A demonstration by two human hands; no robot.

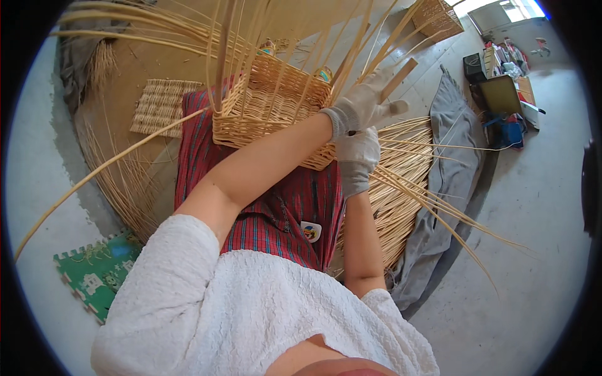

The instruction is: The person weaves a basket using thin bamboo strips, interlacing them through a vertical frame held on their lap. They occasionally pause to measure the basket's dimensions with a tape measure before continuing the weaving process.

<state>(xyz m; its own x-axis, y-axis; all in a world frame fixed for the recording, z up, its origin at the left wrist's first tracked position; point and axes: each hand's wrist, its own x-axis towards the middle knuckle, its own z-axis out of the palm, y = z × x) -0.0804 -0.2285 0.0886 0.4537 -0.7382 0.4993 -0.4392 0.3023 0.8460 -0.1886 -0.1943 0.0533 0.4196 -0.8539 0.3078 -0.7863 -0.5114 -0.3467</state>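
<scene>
A partly woven wicker basket point(269, 131) rests on my lap, with tall upright rods rising from its walls. My left hand point(367, 106), in a pale glove, reaches across to the basket's far right corner. Its thumb is stretched apart from the other fingers, beside a flat wooden stake point(399, 80); I see no firm grip on it. Just below, my right hand point(359, 155), gloved too, is closed against the basket's right side. The left hand partly covers its fingers, so what they hold is hidden. Long thin willow rods point(433, 200) fan out beside the right wrist.
A red checked cloth point(257, 219) covers my lap. On the right lies a bundle of peeled rods point(398, 207) on grey fabric point(451, 150). A flat woven panel point(160, 103), loose rods point(119, 169) and a green foam mat point(103, 266) are on the left. Another basket point(439, 20) stands farther off.
</scene>
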